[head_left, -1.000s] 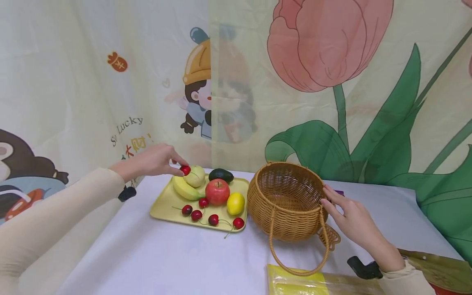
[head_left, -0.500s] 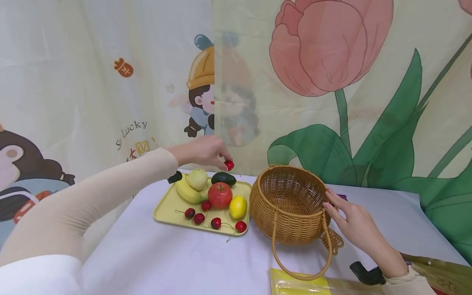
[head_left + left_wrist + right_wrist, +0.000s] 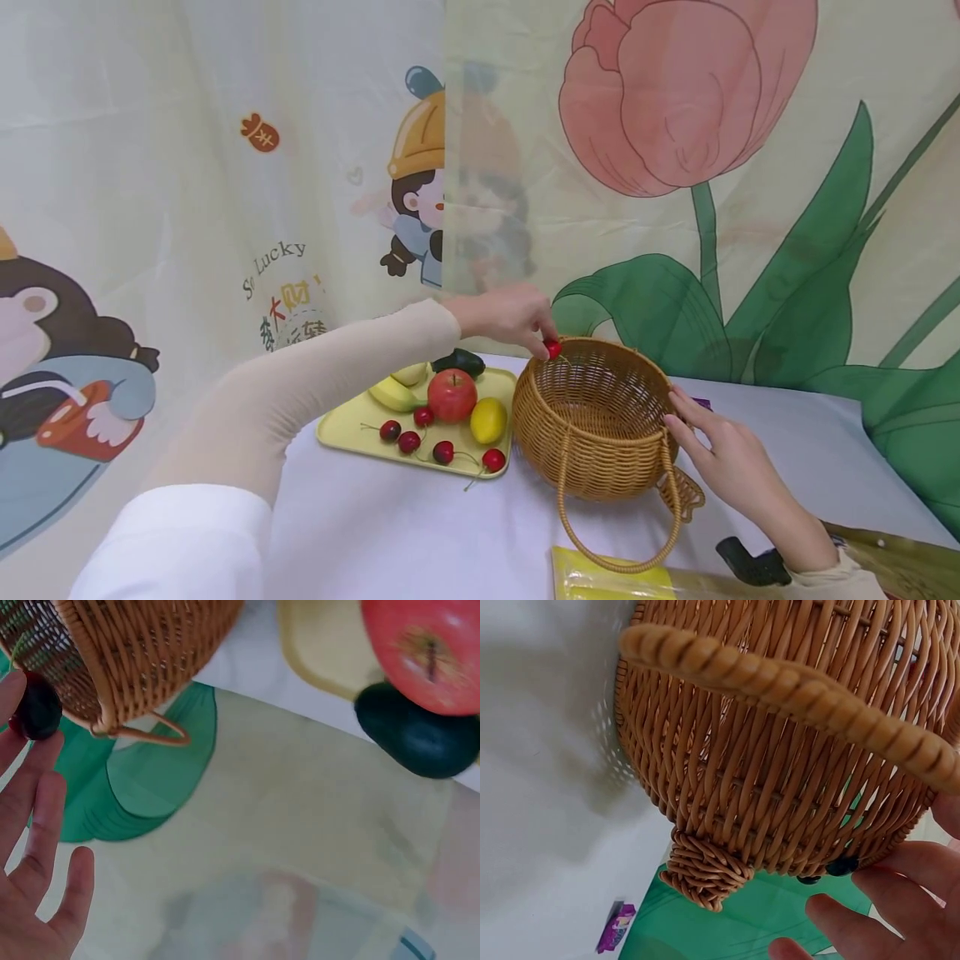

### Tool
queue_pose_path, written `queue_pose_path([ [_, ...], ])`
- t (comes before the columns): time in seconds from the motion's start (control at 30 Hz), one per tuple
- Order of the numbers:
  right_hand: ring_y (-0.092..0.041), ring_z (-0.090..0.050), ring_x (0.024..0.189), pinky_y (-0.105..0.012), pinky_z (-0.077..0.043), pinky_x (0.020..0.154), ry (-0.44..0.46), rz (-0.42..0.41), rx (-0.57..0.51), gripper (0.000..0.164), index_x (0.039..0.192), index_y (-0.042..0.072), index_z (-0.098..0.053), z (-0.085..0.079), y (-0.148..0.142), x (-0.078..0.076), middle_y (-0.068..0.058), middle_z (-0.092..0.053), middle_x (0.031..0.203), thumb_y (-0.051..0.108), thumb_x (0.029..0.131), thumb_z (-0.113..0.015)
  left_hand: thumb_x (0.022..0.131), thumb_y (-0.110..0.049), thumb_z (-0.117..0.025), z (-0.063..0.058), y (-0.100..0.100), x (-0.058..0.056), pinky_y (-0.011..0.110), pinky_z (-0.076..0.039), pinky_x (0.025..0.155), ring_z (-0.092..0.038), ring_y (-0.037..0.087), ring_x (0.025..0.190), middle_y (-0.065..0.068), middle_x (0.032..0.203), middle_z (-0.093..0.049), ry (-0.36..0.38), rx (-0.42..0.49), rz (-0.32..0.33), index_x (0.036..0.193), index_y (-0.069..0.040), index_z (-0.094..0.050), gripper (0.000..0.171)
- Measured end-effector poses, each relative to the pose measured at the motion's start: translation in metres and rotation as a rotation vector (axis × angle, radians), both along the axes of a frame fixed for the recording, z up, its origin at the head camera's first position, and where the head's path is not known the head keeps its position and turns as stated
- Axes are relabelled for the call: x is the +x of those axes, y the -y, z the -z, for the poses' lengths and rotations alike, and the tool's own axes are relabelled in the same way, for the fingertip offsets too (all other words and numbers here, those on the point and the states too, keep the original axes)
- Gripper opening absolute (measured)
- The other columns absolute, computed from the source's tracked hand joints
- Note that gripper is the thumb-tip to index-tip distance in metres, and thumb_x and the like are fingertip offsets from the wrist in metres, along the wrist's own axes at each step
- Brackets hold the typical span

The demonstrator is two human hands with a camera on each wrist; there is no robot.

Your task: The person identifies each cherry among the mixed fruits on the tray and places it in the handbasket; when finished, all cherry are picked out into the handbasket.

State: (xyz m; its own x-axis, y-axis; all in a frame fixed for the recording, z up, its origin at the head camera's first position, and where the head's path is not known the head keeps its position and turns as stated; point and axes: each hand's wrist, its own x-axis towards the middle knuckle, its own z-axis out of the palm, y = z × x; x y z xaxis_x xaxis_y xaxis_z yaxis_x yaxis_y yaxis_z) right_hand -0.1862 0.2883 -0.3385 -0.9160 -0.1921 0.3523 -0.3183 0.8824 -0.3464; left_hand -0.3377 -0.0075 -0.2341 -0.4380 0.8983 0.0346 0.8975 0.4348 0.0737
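Note:
My left hand pinches a red cherry by thumb and fingertips at the left back rim of a wicker basket. In the left wrist view the cherry shows dark, its green stem toward the basket's opening. With straight fingers my right hand touches the basket's right rim; the right wrist view shows its fingers against the weave. Left of the basket, a yellow tray bears several cherries, an apple, a lemon, a banana and an avocado.
The basket's handle hangs down in front, over a yellow, partly clear packet. A small purple packet lies behind the basket. A brownish-gold bag is at the right. A printed curtain closes off the back.
My left hand has carried the cherry rightward from above the tray's back left to the basket's rim. The right hand stays at the basket's right side. The view has shifted slightly.

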Motion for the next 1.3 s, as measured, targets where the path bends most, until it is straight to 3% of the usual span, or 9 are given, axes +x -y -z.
queue_pose_path([
  [0.13, -0.05, -0.048, 0.12, -0.065, -0.041, 0.089, -0.002, 0.002, 0.004, 0.054, 0.141, 0.001, -0.042, 0.0, -0.001, 0.0, -0.022, -0.044, 0.142, 0.037, 0.1, -0.043, 0.082, -0.035, -0.072, 0.002, -0.024, 0.001, 0.019, -0.043, 0.063, -0.057, 0.004, 0.071, -0.012, 0.087, -0.073, 0.0, -0.043, -0.001, 0.098, -0.026, -0.076, 0.019],
  [0.27, -0.05, -0.048, 0.121, -0.065, -0.041, 0.089, 0.002, 0.002, 0.0, 0.054, 0.141, 0.002, -0.042, 0.0, -0.001, 0.0, -0.022, -0.043, 0.143, 0.036, 0.1, -0.044, 0.083, -0.037, -0.071, 0.005, -0.046, 0.002, 0.018, -0.049, 0.07, -0.061, 0.001, 0.079, -0.014, 0.089, -0.072, 0.04, -0.09, -0.027, 0.098, -0.026, -0.076, 0.018],
  [0.4, -0.05, -0.047, 0.121, -0.064, -0.041, 0.09, 0.008, 0.006, 0.0, 0.055, 0.141, 0.001, -0.041, 0.0, 0.0, 0.0, -0.022, -0.043, 0.143, 0.037, 0.1, -0.043, 0.082, -0.038, -0.072, 0.007, -0.066, 0.004, 0.017, -0.051, 0.076, -0.062, 0.0, 0.087, -0.013, 0.094, -0.072, 0.07, -0.122, -0.069, 0.1, -0.026, -0.075, 0.022],
  [0.73, -0.049, -0.048, 0.121, -0.062, -0.043, 0.089, 0.026, 0.005, 0.001, 0.056, 0.141, 0.001, -0.04, -0.003, -0.001, 0.0, -0.022, -0.043, 0.143, 0.039, 0.1, -0.041, 0.077, -0.036, -0.077, 0.02, -0.112, 0.005, 0.021, -0.05, 0.076, -0.059, 0.004, 0.094, -0.015, 0.103, -0.066, 0.153, -0.218, -0.188, 0.093, -0.028, -0.075, 0.018],
  [0.9, -0.048, -0.051, 0.118, -0.061, -0.045, 0.086, -0.015, -0.008, -0.002, 0.052, 0.139, 0.0, -0.044, 0.0, 0.0, 0.002, -0.022, -0.045, 0.141, 0.035, 0.1, -0.044, 0.076, -0.037, -0.078, 0.033, -0.126, 0.008, 0.021, -0.05, 0.075, -0.055, 0.004, 0.095, -0.015, 0.106, -0.061, 0.197, -0.226, -0.208, 0.09, -0.028, -0.074, 0.017],
  [1.3, -0.048, -0.051, 0.118, -0.062, -0.045, 0.086, -0.032, -0.005, 0.001, 0.051, 0.139, 0.002, -0.044, 0.001, 0.0, 0.0, -0.021, -0.045, 0.141, 0.035, 0.1, -0.044, 0.075, -0.036, -0.078, 0.048, -0.135, 0.002, 0.02, -0.049, 0.076, -0.054, 0.003, 0.096, -0.016, 0.106, -0.061, 0.189, -0.194, -0.208, 0.092, -0.031, -0.076, 0.018],
])
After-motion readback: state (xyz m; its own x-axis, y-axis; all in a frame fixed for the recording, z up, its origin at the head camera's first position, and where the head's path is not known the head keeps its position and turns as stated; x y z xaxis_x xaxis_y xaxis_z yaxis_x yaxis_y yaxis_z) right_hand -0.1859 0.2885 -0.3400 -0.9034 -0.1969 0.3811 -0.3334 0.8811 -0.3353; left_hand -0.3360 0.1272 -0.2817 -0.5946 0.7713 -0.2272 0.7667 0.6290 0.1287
